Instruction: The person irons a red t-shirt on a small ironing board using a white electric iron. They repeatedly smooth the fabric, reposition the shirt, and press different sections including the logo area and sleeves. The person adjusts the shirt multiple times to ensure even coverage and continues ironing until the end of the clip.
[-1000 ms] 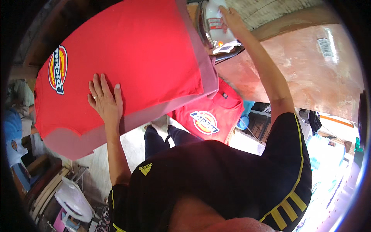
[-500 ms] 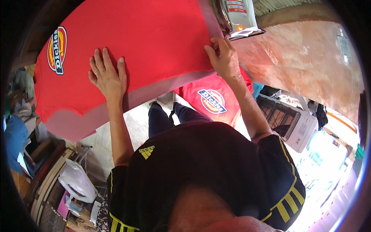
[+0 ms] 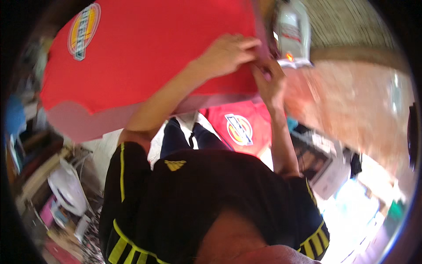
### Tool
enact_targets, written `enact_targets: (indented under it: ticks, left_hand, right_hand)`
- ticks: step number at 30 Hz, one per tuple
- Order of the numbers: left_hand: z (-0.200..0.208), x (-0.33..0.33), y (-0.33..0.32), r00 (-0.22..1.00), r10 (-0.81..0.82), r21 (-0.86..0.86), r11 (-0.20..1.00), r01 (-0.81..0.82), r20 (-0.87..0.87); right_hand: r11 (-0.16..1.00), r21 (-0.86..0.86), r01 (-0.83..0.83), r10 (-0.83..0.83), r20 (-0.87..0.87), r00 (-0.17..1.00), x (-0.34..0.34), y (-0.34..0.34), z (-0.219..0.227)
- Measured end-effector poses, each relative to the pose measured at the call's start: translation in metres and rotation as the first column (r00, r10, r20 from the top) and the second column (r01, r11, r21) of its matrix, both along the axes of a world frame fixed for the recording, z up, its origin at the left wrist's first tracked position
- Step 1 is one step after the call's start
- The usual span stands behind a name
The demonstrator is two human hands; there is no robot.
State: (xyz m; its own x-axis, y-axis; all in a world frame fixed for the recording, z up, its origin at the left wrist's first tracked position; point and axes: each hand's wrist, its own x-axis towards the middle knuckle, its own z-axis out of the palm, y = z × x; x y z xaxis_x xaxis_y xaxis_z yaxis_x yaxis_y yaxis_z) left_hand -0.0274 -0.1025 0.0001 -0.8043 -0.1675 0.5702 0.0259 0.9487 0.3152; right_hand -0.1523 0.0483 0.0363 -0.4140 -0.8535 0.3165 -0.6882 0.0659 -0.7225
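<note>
A red shirt with a yellow oval logo lies spread over a pink padded board. My left hand reaches across it to its right edge, fingers curled over the cloth. My right hand meets it at the same edge and pinches the fabric from below. The picture is blurred there. A white iron stands just right of both hands, at the end of the board.
A second red shirt with the same logo lies below the board near my legs. A white plastic chair and clutter are at the lower left. A reddish floor and boxes lie to the right.
My left hand has left its flat rest on the middle of the shirt and swung right to the edge. My right hand has come away from the iron and stays at that edge.
</note>
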Motion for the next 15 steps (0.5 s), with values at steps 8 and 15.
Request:
enact_targets:
  ticks: [8,15]
  left_hand:
    - [0.015,-0.004,0.012,0.995,-0.007,0.165,0.986,0.023,-0.097]
    - [0.015,0.001,0.012,0.981,0.015,0.182,0.983,0.02,-0.191]
  right_hand:
    - [0.988,0.083,-0.129,0.052,0.607,0.793,-0.031,0.011,-0.011]
    - [0.958,0.118,-0.262,0.155,0.556,0.816,-0.045,0.002,0.007]
